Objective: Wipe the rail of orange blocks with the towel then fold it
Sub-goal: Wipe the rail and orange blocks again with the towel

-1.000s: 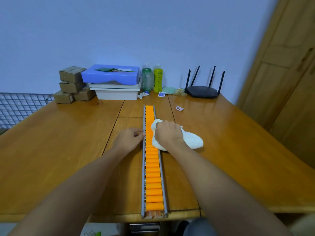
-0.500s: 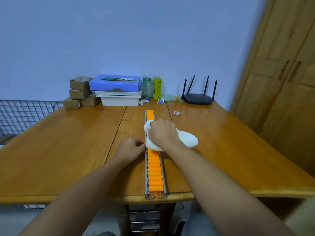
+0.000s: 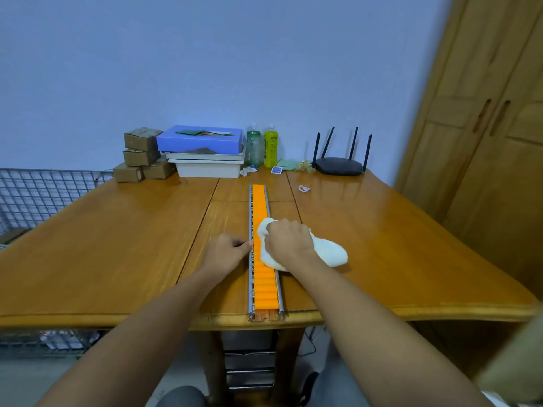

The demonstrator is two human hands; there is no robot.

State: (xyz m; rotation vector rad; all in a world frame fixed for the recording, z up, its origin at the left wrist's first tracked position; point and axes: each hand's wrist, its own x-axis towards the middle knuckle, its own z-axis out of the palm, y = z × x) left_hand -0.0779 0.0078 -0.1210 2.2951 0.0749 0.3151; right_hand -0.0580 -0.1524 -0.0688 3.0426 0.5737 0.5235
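A long metal rail of orange blocks [image 3: 265,286] runs down the middle of the wooden table [image 3: 117,245], from its front edge toward the back. My right hand [image 3: 289,239] grips a bunched white towel [image 3: 327,252] and presses it on the rail about halfway along; the towel's tail trails to the right on the table. My left hand [image 3: 227,252] rests on the table at the rail's left side, fingers curled, fingertips touching the metal edge. The blocks under the towel are hidden.
At the back stand stacked cardboard boxes [image 3: 141,154], a blue box on white trays [image 3: 202,151], two bottles [image 3: 263,145] and a black router [image 3: 338,164]. A small pink loop [image 3: 304,188] lies right of the rail's far end. A wire rack [image 3: 35,195] is left, a wooden wardrobe [image 3: 484,127] right.
My right hand has slid the towel back and forth along the rail, farther away half a second ago and nearer now. The camera has tilted up and back. The left hand stays at the rail's side.
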